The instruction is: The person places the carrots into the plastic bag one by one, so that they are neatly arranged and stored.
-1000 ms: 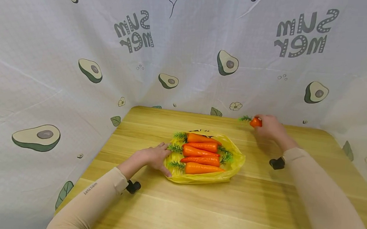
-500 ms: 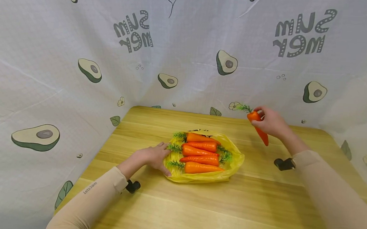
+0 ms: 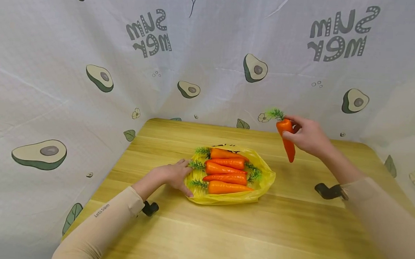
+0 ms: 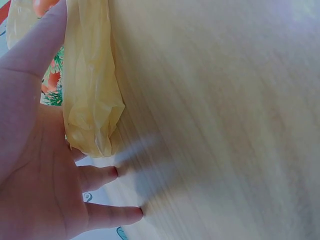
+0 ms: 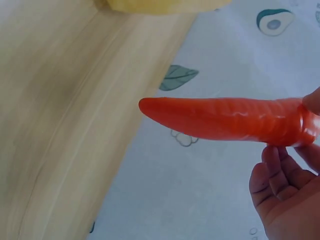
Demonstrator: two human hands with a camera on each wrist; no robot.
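My right hand (image 3: 309, 136) pinches an orange carrot (image 3: 286, 139) near its thick top, above the back right of the table. Its tip points down and its green leaves stick out up and to the left. In the right wrist view the same carrot (image 5: 225, 119) lies across the picture, with thumb and fingers at its thick end. A crumpled yellow plastic bag (image 3: 268, 179) on the table bears several carrots (image 3: 226, 168), side by side with leafy tops. My left hand (image 3: 177, 176) rests at the bag's left edge, fingers spread. In the left wrist view its fingertips (image 4: 134, 214) touch the wood.
The wooden table (image 3: 202, 231) runs back to a pale cloth (image 3: 212, 39) printed with avocados and leaves. The cloth also hangs along the left and right sides. A black wrist camera (image 3: 150, 208) sits below my left wrist, another black camera (image 3: 327, 191) below the right.
My right hand has lifted the carrot from the back of the table, and the carrot has turned tip-down. My left hand and the bag have stayed in place.
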